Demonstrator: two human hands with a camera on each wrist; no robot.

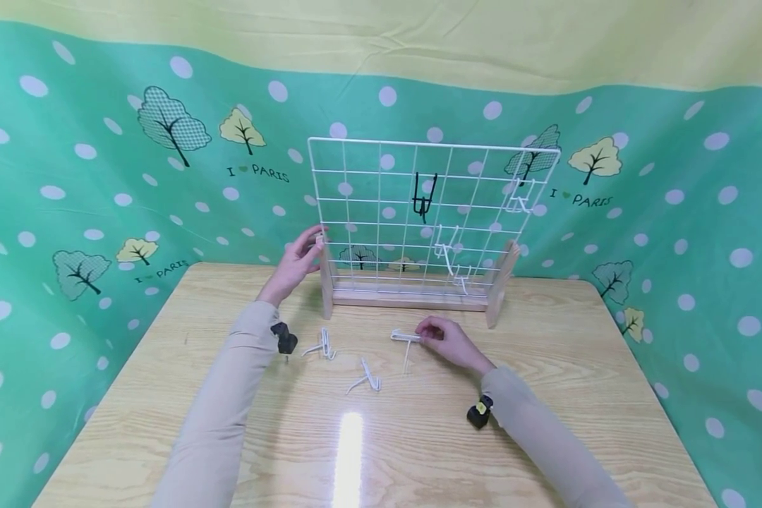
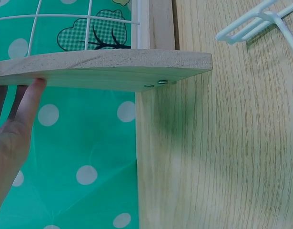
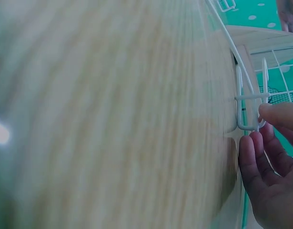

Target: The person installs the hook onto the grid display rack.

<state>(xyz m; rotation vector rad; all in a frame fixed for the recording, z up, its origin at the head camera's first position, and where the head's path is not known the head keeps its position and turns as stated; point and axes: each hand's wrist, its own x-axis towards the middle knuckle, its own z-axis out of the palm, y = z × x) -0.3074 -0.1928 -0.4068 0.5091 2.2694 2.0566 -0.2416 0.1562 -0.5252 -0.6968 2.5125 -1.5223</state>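
A white wire grid rack point(image 1: 381, 224) stands upright on wooden feet towards the back of the table. My left hand point(image 1: 295, 264) holds the rack's left wooden post point(image 2: 103, 71); one fingertip touches the post's outer face, while other fingers pass partly out of sight behind it. Just in front of the rack, my right hand point(image 1: 447, 342) pinches one end of a white wire hook point(image 1: 405, 336) between thumb and fingers. Its prong points towards me, low over the table. Two more white hooks, a left one point(image 1: 325, 344) and a nearer one point(image 1: 370, 376), lie on the table.
A black hook point(image 1: 422, 204) hangs near the grid's middle. Several white hooks hang at its right, including an upper one point(image 1: 518, 203) and a lower one point(image 1: 444, 252). A green dotted curtain point(image 1: 101, 212) surrounds the wooden table point(image 1: 546, 353) at the back and sides.
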